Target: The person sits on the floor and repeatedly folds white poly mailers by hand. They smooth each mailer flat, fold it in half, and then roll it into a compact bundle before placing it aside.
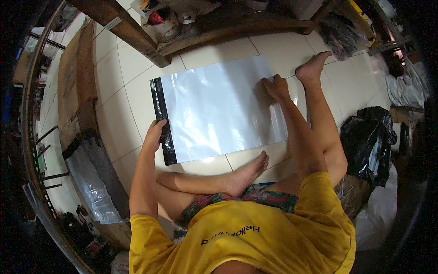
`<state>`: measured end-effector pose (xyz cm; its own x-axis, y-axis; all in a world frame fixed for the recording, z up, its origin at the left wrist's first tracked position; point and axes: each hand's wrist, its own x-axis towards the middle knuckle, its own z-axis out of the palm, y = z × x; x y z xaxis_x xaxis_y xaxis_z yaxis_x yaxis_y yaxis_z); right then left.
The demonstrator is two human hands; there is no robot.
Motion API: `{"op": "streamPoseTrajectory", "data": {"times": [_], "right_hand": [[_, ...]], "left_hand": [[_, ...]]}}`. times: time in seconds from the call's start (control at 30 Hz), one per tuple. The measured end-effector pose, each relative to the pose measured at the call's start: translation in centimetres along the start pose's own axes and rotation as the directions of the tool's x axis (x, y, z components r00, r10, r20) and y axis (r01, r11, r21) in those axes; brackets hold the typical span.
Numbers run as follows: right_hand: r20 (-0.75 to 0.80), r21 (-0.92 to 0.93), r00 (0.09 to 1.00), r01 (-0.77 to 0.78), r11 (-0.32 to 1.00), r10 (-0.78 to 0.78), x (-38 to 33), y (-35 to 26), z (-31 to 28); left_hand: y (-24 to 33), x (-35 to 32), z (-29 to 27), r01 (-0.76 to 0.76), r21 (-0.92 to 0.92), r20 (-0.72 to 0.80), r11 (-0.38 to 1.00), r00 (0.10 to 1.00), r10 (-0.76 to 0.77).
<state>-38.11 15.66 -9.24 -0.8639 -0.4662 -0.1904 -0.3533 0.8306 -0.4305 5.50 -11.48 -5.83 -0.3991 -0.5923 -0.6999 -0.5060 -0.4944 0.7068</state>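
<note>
A large white plastic mailer bag [219,109] lies flat on the tiled floor in front of me, glossy with reflections. A black strip [160,114] runs along its left end. My left hand [156,132] is closed on that strip, with the thumb on top and the other fingers mostly hidden. Over at the bag's right edge, my right hand [276,86] has its fingers bent and closed at the border. It casts a shadow on the plastic, and the fingertips are partly hidden.
A wooden bench [237,36] with a tub [162,23] stands beyond the bag. Flattened cardboard [75,82] and a grey plastic bag [98,182] lie left, beside a metal rack [29,118]. A crumpled black bag [367,141] sits right. My bare feet flank the mailer bag.
</note>
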Motion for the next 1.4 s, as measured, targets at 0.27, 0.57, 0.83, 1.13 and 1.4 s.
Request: {"op": "streamPoseTrajectory", "data": {"times": [0.27,0.57,0.83,1.13,1.4], "right_hand": [[0.058,-0.093,0.998,-0.034,0.995,0.039,-3.1,-1.5,-1.1],[-0.026,0.038,0.999,0.021,0.999,-0.02,-3.9,-2.3,-1.9],[0.022,0.118,1.0,0.011,0.993,-0.014,-4.2,-2.5,-2.4],[0.067,-0.36,0.79,0.589,0.724,-0.609,-12.8,1.3,-1.6],[0.088,-0.362,0.791,0.592,0.72,-0.606,-14.0,1.7,-0.3]], "left_hand": [[-0.7,0.0,3.9,-0.014,0.508,-0.361,0.861,0.905,0.228],[-2.0,1.6,2.7,0.014,0.432,-0.388,0.902,0.905,0.172],[-1.8,0.5,5.6,0.022,0.68,-0.424,0.733,0.827,0.369],[-2.6,-1.3,7.6,-0.047,0.709,-0.463,0.704,0.721,0.515],[-4.1,-1.0,7.6,-0.108,0.727,-0.456,0.678,0.663,0.594]]}}
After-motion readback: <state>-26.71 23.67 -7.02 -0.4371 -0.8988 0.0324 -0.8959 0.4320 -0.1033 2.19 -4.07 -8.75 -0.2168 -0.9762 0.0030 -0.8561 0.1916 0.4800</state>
